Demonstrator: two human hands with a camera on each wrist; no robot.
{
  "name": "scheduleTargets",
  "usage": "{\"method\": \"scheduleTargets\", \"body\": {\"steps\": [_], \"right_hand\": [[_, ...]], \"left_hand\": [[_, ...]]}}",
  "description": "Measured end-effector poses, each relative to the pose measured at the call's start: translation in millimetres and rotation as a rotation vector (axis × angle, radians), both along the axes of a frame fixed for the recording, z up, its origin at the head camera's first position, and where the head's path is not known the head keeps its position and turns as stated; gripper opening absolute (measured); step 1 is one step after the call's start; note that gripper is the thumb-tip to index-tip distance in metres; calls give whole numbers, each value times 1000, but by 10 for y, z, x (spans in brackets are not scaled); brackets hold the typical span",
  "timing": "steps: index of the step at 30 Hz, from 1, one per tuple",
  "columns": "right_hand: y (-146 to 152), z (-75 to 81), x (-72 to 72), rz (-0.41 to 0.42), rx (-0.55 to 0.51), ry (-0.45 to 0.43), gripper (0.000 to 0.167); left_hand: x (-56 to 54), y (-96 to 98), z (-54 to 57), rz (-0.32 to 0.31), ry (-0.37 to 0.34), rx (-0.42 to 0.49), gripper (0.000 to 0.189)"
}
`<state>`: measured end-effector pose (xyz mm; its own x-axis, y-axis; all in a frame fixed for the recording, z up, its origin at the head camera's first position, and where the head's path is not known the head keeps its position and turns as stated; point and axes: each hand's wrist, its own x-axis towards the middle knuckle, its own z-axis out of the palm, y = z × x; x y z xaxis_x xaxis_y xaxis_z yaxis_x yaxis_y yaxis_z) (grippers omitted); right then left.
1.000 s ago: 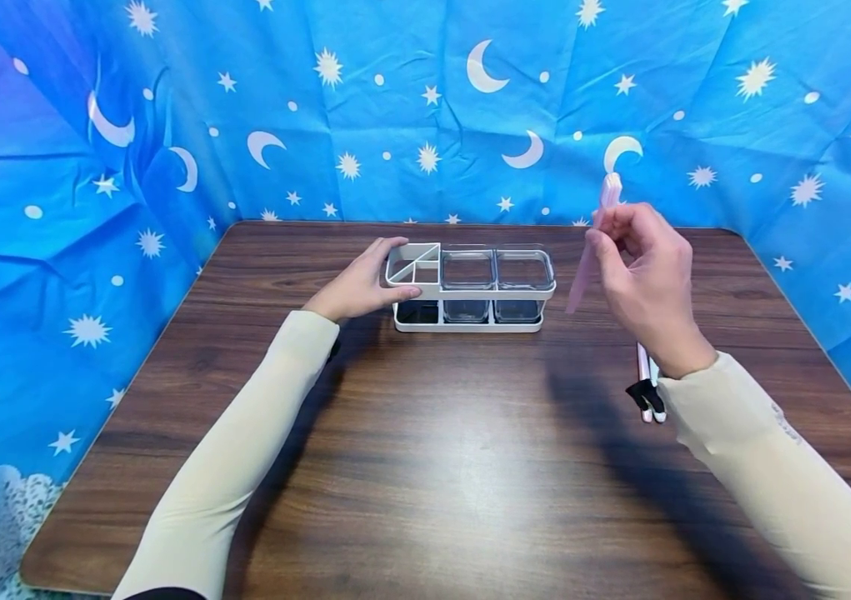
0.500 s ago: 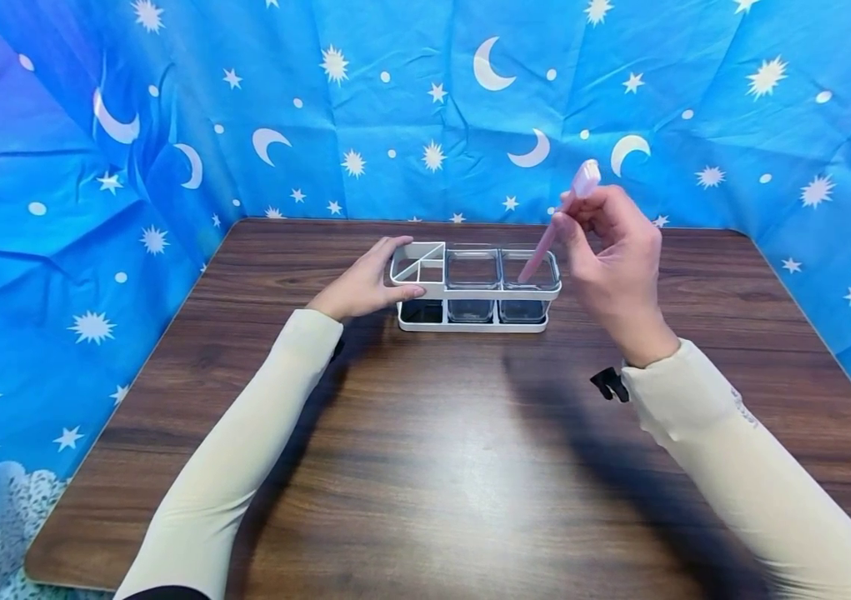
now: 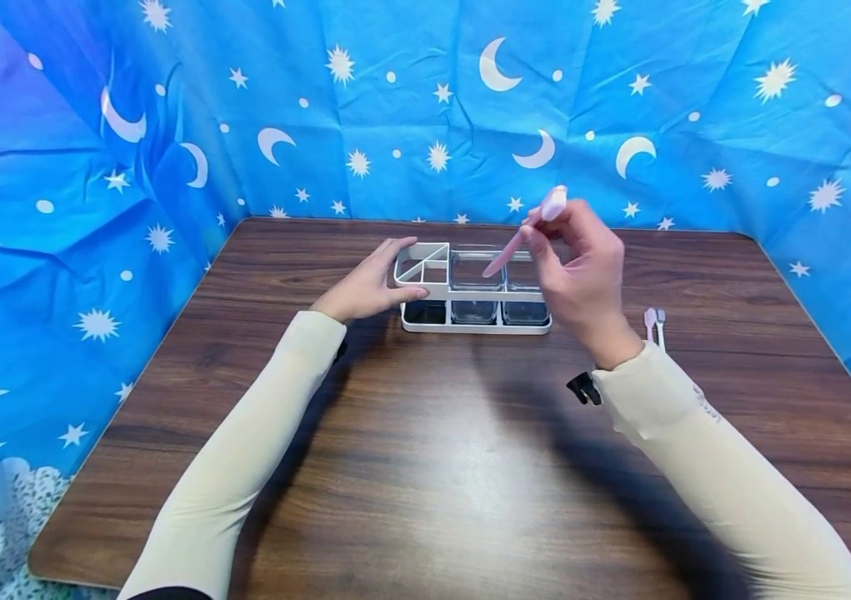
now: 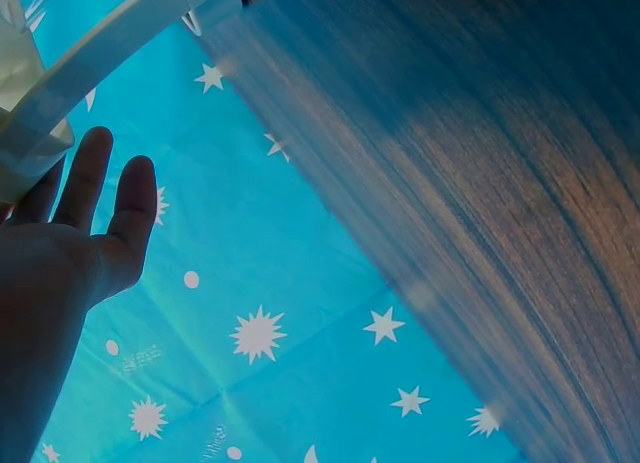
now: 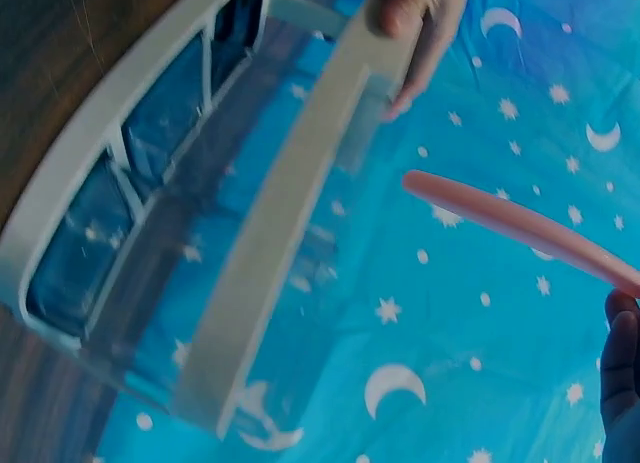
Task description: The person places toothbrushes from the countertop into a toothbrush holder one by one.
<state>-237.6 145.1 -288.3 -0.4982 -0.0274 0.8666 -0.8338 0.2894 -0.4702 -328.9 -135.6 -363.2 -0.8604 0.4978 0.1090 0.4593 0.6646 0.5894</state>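
A white toothbrush holder [image 3: 433, 292] stands towards the back of the table, with a divided section on its left and two clear cups beside it. My left hand [image 3: 365, 285] grips its left end, thumb in front and fingers behind; in the left wrist view several fingertips extend past the white rim [image 4: 110, 48]. A pink toothbrush [image 3: 509, 250] is pinched between my right thumb and fingers, bristle head up and handle slanting down to the left. Its handle tip overlaps the middle cup in the head view. The right wrist view shows the handle [image 5: 520, 228] apart from the upper rail [image 5: 290, 193].
Two more toothbrushes, one pinkish [image 3: 650, 320] and one with a grey head [image 3: 661, 321], lie on the wooden table [image 3: 425, 467] to the right, partly hidden by my right sleeve. A blue curtain [image 3: 395, 100] with moons and stars hangs behind the table.
My right hand has carried the pink toothbrush left, from beside the holder to over its cups, tilting it further. The left hand has kept its grip on the holder.
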Motion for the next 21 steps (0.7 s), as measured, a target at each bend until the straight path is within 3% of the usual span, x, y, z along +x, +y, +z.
{"method": "scheduleTargets", "body": {"steps": [6,13,21], "right_hand": [[-169,-96,-40,42,5,40,13],[-349,-92,-78,83,21,77,13],[-537,-132,-158,51,83,61,15]], "left_hand": [[12,4,-1,9,-1,-2,92],[7,3,8,-1,13,-5,92],[-17,-4,-4,-20,38,2,91]]}}
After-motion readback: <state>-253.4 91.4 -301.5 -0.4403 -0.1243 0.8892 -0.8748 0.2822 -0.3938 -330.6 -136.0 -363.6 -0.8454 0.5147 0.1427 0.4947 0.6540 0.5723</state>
